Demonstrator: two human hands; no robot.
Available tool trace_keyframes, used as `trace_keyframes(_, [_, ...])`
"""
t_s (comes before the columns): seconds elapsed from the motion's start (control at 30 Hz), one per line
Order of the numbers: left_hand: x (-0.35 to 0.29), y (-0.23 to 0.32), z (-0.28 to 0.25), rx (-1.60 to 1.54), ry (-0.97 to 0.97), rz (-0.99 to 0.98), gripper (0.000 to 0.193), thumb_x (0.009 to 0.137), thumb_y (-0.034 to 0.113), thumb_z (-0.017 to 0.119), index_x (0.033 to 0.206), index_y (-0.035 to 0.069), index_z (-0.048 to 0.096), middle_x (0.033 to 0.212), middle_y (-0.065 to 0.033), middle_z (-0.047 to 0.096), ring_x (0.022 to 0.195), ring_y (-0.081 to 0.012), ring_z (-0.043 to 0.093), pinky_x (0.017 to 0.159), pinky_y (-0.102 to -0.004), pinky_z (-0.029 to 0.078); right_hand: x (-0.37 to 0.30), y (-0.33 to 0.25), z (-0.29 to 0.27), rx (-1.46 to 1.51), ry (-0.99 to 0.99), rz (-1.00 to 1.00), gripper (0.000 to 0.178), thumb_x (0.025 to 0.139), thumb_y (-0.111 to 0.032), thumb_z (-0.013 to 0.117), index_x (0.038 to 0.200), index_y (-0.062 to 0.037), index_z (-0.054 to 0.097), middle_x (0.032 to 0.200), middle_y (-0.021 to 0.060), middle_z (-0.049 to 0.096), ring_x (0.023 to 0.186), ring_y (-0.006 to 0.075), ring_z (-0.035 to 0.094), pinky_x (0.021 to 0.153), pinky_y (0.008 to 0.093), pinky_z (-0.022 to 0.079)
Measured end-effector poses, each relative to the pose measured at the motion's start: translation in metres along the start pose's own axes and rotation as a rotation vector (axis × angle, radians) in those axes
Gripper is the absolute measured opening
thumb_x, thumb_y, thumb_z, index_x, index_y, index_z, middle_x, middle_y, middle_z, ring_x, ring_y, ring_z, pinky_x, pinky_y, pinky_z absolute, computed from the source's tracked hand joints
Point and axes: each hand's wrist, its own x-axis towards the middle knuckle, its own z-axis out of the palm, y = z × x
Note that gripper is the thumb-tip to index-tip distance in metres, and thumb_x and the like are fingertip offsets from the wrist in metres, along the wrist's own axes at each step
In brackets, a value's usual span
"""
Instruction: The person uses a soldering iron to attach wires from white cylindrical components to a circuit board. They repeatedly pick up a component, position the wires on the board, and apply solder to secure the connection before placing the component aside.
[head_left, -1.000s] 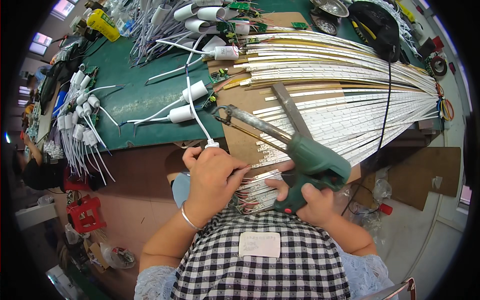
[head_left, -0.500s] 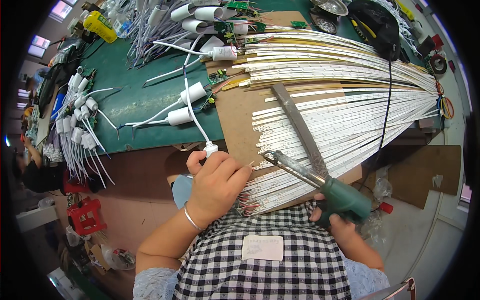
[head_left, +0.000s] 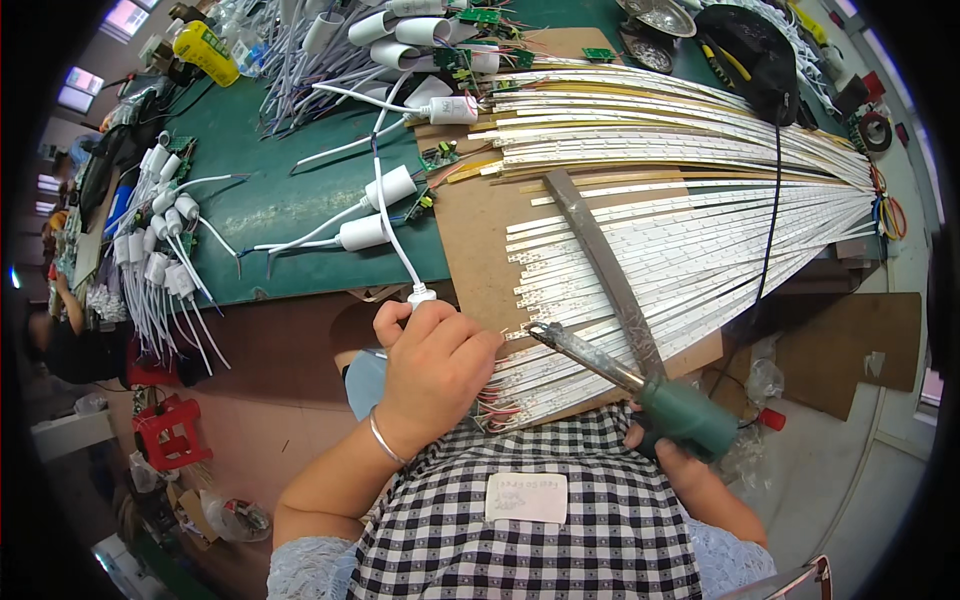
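Note:
My left hand point(head_left: 440, 365) is closed around a white cable-end plug point(head_left: 422, 297), with its white cable running up across the bench; what its fingertips pinch at the strip ends is partly hidden. A green-handled soldering iron point(head_left: 690, 415) is gripped in my right hand point(head_left: 690, 470). Its dark tip sits just right of my left fingertips, over or against the end of a strip; contact cannot be made out. White LED strips point(head_left: 640, 250) fan out beneath, lying on a brown board point(head_left: 475, 235). A dark metal bar point(head_left: 600, 245) lies across them.
Beyond my left hand are white capped drivers point(head_left: 390, 185) with cables on the green bench point(head_left: 270, 210). Another bundle of white caps point(head_left: 160, 230) lies at the left edge. A black cord point(head_left: 778, 200) crosses the strips at right. A red stool point(head_left: 170, 430) stands below left.
The soldering iron's tip has come down toward me and slightly right, and its handle has dropped a little. My left hand has stayed almost in place with the plug.

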Motion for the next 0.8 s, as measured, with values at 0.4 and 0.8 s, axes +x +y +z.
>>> trace_keyframes(0.4, [-0.001, 0.005, 0.0, 0.129, -0.009, 0.049, 0.016, 0.067, 0.01, 0.072, 0.082, 0.014, 0.068, 0.077, 0.0055, 0.058, 0.08, -0.0159, 0.055, 0.083, -0.0412, 0.03, 0.028, -0.009, 0.01, -0.611, -0.048, -0.298, 0.037, 0.092, -0.04, 0.06, 0.092, -0.0025, 0.064, 0.062, 0.0, 0.064, 0.058, 0.0145, 0.063, 0.059, 0.029, 0.05])
trace_keyframes(0.8, [-0.001, 0.007, 0.002, 0.106, 0.018, 0.051, 0.014, 0.068, 0.01, 0.071, 0.082, 0.012, 0.068, 0.076, 0.0049, 0.058, 0.079, -0.0161, 0.054, 0.082, -0.0393, 0.03, 0.035, -0.013, 0.02, -0.704, -0.016, -0.367, 0.028, 0.094, -0.031, 0.058, 0.09, -0.0039, 0.065, 0.062, -0.0005, 0.062, 0.057, 0.0157, 0.062, 0.055, 0.0289, 0.049])
